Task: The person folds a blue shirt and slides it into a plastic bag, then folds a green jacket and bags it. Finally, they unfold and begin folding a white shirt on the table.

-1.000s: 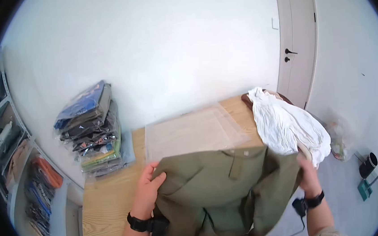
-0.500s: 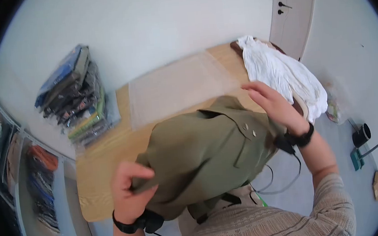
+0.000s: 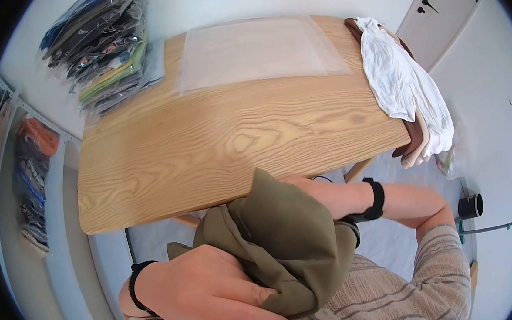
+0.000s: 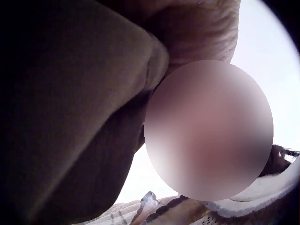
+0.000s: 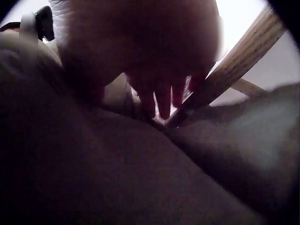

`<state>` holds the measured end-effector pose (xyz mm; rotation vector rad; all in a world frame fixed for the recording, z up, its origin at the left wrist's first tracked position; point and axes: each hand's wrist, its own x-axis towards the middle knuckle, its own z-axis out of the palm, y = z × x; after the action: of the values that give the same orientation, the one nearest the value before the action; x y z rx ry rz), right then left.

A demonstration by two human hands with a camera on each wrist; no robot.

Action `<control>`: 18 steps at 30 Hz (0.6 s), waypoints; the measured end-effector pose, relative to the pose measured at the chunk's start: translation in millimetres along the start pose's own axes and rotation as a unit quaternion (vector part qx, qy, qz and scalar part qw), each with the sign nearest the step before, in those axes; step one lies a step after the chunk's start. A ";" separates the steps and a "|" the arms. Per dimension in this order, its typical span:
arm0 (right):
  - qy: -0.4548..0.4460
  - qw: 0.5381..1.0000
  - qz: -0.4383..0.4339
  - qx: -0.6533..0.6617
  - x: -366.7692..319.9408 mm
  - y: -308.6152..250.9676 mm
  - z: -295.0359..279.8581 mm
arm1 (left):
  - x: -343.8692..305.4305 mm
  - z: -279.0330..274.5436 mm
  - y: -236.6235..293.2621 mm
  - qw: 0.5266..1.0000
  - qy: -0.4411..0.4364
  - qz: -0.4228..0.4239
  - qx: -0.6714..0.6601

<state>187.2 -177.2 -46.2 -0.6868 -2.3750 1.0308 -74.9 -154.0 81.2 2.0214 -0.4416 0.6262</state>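
Observation:
A bunched olive-green garment (image 3: 293, 236) hangs between my hands, in front of my body and below the table's front edge. My left hand (image 3: 199, 281) lies across its near side, back of the hand upward, and holds a fold of the cloth by its fingers. Behind the garment is my right hand (image 3: 307, 189), mostly hidden in the head view. In the right wrist view its fingers (image 5: 161, 96) point down, rather straight and slightly spread, beside the dark cloth. The left wrist view is largely filled by the garment (image 4: 70, 103).
The wooden table (image 3: 193, 135) carries clear plastic bags (image 3: 258, 50) at the back. Bagged clothes (image 3: 106, 51) are stacked at its left end. White clothing (image 3: 392, 75) drapes over the right edge. A shelf unit (image 3: 65, 176) stands at the left, a black bin (image 3: 470, 206) at the right.
The garment, spread between both hands earlier, has been drawn down toward my body and bunched. My right hand has gone behind it, my left hand across its front. The view has tilted down.

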 end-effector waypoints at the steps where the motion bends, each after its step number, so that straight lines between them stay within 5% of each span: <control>1: -0.019 0.991 0.039 0.126 -2.9 -8.0 4.4 | -0.1 -1.7 0.5 1.000 -0.015 0.002 -0.001; 2: -0.019 0.991 0.040 0.125 -7.2 -10.6 10.6 | 0.2 -2.8 0.8 0.999 -0.031 0.005 -0.002; 4: 0.000 0.934 0.195 0.299 -17.4 -11.8 21.1 | 2.2 -3.0 0.4 0.999 -0.029 0.013 0.001; 7: -0.062 0.958 0.211 0.186 -31.0 0.2 27.2 | 4.4 -2.6 -0.9 0.999 -0.025 0.021 0.000; 10: -0.138 0.918 0.222 0.299 -34.2 -12.1 26.7 | 6.2 -6.0 0.2 0.999 -0.039 0.022 0.004; 12: -0.115 0.928 0.234 0.265 -36.2 -29.6 6.7 | 9.8 -18.1 4.9 0.998 -0.056 0.023 0.016; 14: -0.031 0.920 0.348 0.177 -43.7 -41.2 -26.0 | 8.2 -42.1 14.3 0.993 -0.114 0.009 0.006; 15: 0.100 0.907 0.384 0.144 -47.0 -61.4 -45.1 | 0.5 -45.2 13.4 0.993 -0.116 0.011 0.012; 17: 0.362 0.841 0.398 0.056 -68.2 -88.6 -78.3 | -22.0 -44.2 4.5 0.980 0.157 0.115 0.047; 18: 0.474 0.827 0.280 0.109 -73.3 -104.4 -96.4 | -28.5 -48.6 4.0 0.940 0.289 0.169 0.062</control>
<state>272.9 -232.1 77.1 -1.4404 -1.1851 0.8380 -112.3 -112.1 87.9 1.7730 -0.3989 1.4406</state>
